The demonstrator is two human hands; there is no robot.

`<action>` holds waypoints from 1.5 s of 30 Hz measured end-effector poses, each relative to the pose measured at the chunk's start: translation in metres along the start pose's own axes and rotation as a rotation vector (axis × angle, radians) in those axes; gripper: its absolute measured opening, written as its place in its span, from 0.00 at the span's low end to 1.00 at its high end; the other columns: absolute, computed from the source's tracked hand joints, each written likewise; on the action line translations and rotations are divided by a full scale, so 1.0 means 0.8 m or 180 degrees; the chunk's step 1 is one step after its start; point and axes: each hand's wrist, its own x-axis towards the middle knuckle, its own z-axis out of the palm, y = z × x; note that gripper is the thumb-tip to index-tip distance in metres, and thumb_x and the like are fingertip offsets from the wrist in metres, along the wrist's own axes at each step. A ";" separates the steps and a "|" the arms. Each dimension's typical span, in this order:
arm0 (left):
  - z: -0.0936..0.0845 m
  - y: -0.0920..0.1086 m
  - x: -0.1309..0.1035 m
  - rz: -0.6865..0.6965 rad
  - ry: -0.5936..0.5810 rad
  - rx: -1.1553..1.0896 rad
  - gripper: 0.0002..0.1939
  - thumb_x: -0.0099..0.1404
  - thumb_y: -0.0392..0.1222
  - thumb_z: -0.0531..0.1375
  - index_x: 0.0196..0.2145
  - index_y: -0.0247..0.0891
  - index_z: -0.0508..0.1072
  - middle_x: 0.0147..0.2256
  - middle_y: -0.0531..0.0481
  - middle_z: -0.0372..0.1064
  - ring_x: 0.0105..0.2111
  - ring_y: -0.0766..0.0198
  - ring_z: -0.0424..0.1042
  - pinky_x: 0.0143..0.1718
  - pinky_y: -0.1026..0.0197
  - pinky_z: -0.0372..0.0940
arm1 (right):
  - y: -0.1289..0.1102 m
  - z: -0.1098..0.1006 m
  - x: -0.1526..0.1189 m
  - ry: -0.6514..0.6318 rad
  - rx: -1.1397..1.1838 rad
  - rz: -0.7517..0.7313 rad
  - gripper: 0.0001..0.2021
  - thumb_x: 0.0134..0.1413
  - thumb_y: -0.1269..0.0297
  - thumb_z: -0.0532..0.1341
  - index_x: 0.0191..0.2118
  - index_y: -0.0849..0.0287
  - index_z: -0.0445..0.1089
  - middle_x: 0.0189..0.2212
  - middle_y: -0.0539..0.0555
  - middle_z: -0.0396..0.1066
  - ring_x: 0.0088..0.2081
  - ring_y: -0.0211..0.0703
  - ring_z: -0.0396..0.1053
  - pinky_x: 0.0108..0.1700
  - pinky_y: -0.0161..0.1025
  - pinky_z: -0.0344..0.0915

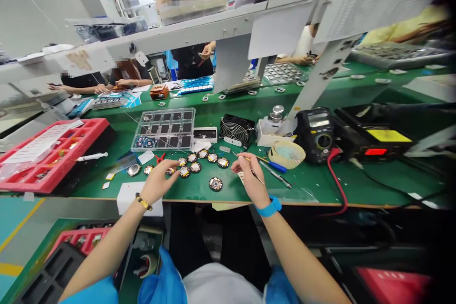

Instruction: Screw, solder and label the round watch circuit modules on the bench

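My left hand (160, 184) reaches over the bench with thumb and fingers apart. It is right beside a cluster of small round circuit boards (195, 167); whether a fingertip touches the nearest board cannot be made out. My right hand (251, 175) is closed around slim metal tweezers (257, 176), whose thin tip points up and left. A single round board (215, 184) lies by itself on the green bench between my hands. Farther left are a silver round part (134, 170) and small red clips (160, 157).
A clear compartment box (164, 128), a black fan (237, 129) and a pale round dish (287, 154) stand behind my hands. A multimeter (317, 134) with a red lead is at right. A pink foam tray (53, 156) is at left. Co-workers sit beyond the metal frame (199, 28).
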 end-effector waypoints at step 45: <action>0.100 0.066 -0.016 0.0558 -0.0610 -0.0254 0.39 0.67 0.48 0.70 0.70 0.47 0.60 0.55 0.44 0.76 0.55 0.48 0.72 0.60 0.44 0.65 | -0.014 -0.012 -0.087 -0.0903 -0.1059 -0.0387 0.14 0.70 0.55 0.63 0.55 0.48 0.81 0.49 0.55 0.78 0.51 0.47 0.76 0.56 0.45 0.74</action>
